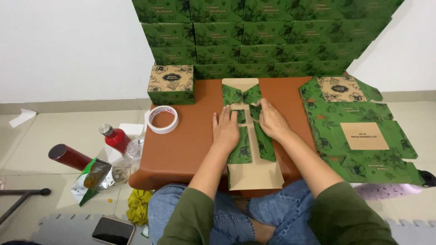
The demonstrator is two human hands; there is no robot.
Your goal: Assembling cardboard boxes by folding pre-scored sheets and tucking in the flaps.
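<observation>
A flat cardboard box blank (pixel 249 136), green-printed on its folded flaps and plain brown inside, is lying in the middle of a low brown table (pixel 190 140), its near end overhanging the table edge above the person's lap. The left hand (pixel 225 129) is pressing down flat on the left flap, fingers extended and spread, gripping nothing. The right hand (pixel 271 121) is resting on the right flap with its fingertips pinching a small tab near the centre fold. A roll of tape (pixel 162 119) is sitting near the table's left edge, and a finished box (pixel 171 84) is standing behind it. A pile of unfolded blanks (pixel 361 136) is lying to the right. A wall of stacked green boxes (pixel 263 36) is standing behind the table. Bottles, a foil pouch (pixel 93 179) and a phone (pixel 113 230) are lying on the floor to the left.
</observation>
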